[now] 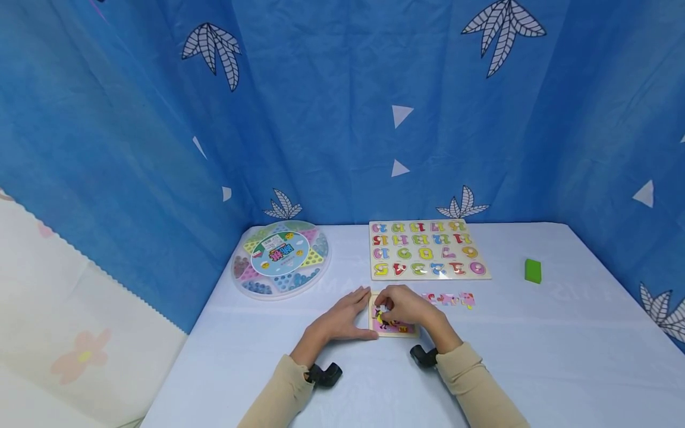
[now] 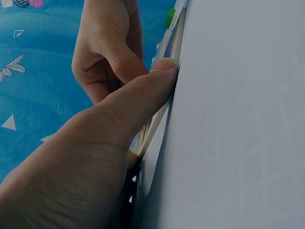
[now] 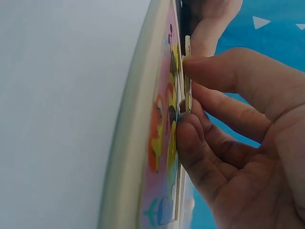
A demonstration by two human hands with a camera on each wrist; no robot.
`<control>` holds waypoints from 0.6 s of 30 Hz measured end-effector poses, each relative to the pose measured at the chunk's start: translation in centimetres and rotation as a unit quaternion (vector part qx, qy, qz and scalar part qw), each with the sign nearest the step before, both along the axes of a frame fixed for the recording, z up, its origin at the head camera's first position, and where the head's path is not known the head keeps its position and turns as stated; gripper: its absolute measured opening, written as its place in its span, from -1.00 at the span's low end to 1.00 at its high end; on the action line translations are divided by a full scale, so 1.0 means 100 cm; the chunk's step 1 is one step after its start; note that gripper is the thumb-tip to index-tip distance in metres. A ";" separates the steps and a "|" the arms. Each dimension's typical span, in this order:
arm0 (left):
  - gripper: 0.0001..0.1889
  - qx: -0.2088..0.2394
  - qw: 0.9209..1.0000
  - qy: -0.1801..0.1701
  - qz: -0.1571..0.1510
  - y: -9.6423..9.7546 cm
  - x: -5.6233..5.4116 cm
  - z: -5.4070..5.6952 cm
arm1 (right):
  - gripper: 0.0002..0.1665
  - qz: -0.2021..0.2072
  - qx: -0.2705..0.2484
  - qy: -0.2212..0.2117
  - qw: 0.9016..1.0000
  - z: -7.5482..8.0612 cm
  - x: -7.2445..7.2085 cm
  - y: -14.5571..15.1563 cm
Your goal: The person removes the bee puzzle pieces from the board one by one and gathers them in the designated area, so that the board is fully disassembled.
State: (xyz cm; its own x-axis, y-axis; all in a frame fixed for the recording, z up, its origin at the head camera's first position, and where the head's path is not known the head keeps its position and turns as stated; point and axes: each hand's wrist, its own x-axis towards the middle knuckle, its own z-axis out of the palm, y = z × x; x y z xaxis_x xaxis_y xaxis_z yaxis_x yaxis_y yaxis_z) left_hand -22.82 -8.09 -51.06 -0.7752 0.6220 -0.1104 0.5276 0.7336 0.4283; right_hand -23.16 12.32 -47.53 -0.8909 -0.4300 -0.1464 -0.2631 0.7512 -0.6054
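A tray (image 3: 127, 143) of bee-picture pieces (image 1: 382, 319) (left hand (image 1: 343, 318) spread at its edge, right hand (image 1: 409, 306) pinching a loose piece (image 3: 188, 88)) lies on the worktop (image 1: 374, 389) before blue curtain (image 1: 342, 107).

Puzzle (image 3: 133, 114): pale wood rim, pink picture with a yellow-and-black bee
Held piece (image 3: 188, 45): pale wood edge
Loose pieces (image 1: 448, 299): pink with red and yellow
Number board (image 1: 430, 246): cream, numerals in red, yellow, green, blue, purple
Round board (image 1: 313, 257): pink, yellow, green and blue dotted triangles; blue oval centre
Marbles (image 1: 307, 277): blue, some brownish red
Block (image 1: 533, 271): green
Table (image 1: 374, 404): white
Curtain (image 1: 342, 119): blue, black-outlined white leaves, white triangles
Side cloth (image 1: 43, 297): cream, orange flower, yellow centre
Sleeves (image 1: 280, 392): beige
Wrist cameras (image 1: 332, 374): black
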 end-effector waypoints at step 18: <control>0.09 0.000 1.000 -0.001 0.003 0.000 0.000 0.000 | -0.75 -0.001 -0.002 0.010 1.000 0.004 0.005 0.010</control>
